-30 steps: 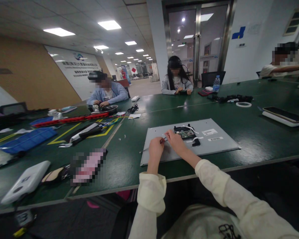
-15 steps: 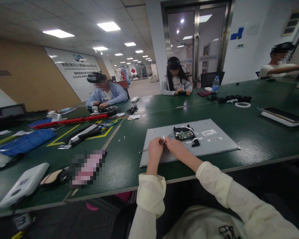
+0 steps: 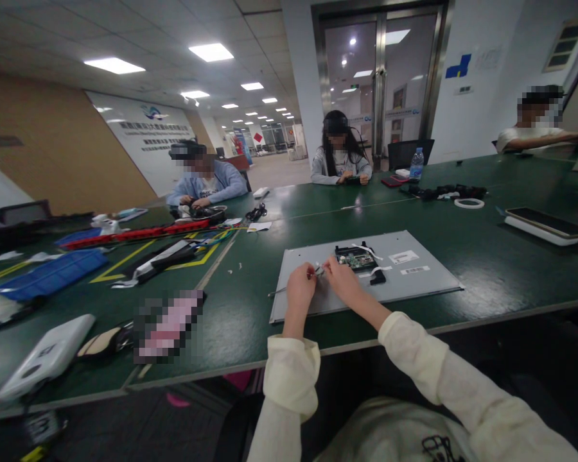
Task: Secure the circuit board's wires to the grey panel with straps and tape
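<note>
A grey flat panel [image 3: 436, 279] lies on the green table in front of me. On it sits a small circuit board [image 3: 357, 260] in a black frame, with white strips around it. My left hand [image 3: 300, 287] is closed over the panel's left part, pinching a thin grey cable [image 3: 278, 292] whose end sticks out to the left. Just right of it, my right hand [image 3: 343, 282] pinches with its fingertips near a small whitish piece [image 3: 319, 269] between the hands. What exactly the right fingers hold is too small to make out.
Left on the table are a blue tray [image 3: 52, 276], a white device [image 3: 48, 356] and a red strip [image 3: 139, 235]. A phone [image 3: 551, 220] on a white block, a tape roll [image 3: 469, 203] and a water bottle [image 3: 417, 164] stand right. Several people sit around the table.
My right fingertips have moved slightly right, away from the left ones, and more of the whitish piece shows between them. My left hand has hardly moved.
</note>
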The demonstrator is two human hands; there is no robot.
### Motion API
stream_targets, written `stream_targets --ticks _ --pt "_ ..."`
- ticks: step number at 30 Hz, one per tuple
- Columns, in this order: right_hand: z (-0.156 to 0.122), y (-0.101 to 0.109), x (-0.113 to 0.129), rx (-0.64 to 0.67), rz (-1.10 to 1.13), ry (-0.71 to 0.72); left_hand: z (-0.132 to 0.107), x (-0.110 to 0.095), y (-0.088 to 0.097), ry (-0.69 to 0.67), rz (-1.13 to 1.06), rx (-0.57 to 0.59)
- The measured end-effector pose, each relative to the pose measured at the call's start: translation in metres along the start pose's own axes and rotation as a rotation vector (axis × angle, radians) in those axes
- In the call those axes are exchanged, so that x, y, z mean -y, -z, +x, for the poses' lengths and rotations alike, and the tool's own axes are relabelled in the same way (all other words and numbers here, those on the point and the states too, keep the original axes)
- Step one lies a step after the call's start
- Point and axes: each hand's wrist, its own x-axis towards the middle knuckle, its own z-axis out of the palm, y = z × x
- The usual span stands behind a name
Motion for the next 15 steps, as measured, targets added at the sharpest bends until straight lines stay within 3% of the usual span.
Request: stream_targets --ticks 7,15 --pt "0.007 -0.005 0.002 -0.023 0.031 0.052 0.000 -0.003 0.001 -0.014 0.066 0.025" --pt "-0.003 -0.004 0.008 0.078 -0.231 0.169 0.001 0.000 -0.001 -0.009 0.035 0.021"
